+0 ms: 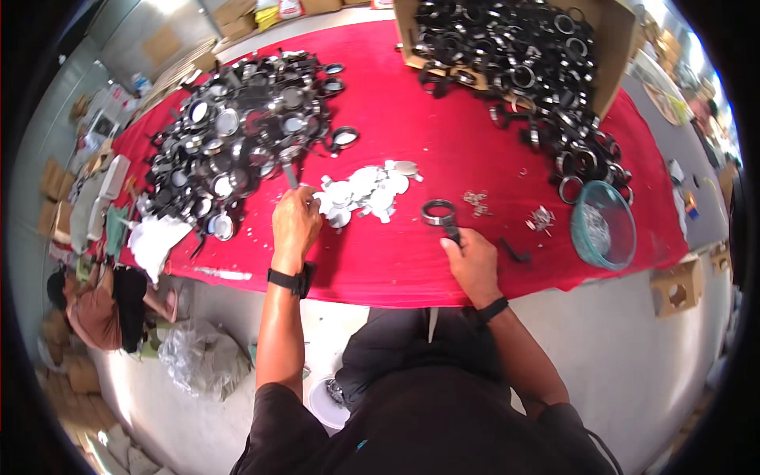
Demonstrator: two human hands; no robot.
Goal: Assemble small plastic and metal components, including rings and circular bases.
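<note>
My left hand (297,220) is closed on the dark strap of a watch (291,172), held at the near edge of a heap of watches (229,123). Motion smears that watch, and its head blends into the heap. Beside this hand lies a loose pile of thin silver discs (364,187). With fingers wrapped round the strap, my right hand (475,265) holds a black ring-shaped watch case (438,211) just over the red cloth. A short black strap piece (514,251) rests to the right of that hand.
Small metal bits (476,203) and thin pins (541,220) lie on the red cloth (380,269). A clear glass bowl (604,226) stands at the right edge. Behind it, a cardboard box (617,63) spills black watch cases (514,55). Another person (103,305) sits at far left.
</note>
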